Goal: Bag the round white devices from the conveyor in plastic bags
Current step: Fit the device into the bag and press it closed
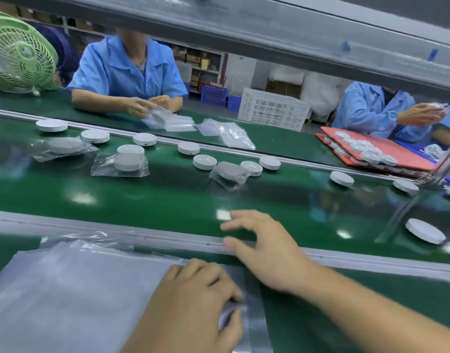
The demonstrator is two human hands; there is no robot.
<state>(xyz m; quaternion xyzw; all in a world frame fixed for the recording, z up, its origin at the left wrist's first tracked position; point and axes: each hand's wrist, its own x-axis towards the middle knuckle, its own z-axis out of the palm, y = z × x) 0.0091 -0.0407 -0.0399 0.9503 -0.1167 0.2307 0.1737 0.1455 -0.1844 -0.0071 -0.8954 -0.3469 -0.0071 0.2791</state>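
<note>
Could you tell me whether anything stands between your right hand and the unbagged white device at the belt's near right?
Nothing visible does: only bare green belt separates the right hand from that white device.

The conveyor belt (167, 200) is a glossy dark green, edged by pale grey rails (91, 226). The round devices (204, 161) on it are plain white, some inside clear, colourless bags (101, 165). The near pile of bags (66, 289) is a milky, translucent grey-white. The fan (20, 52) is light green, its grille a pattern of thin radiating wires. Two workers' coats (112, 70) are light blue. The trays (397, 147) at the far right are coral red. The large crate (272, 110) is white with a lattice of slots; a smaller crate (213, 95) is deep blue.
</note>
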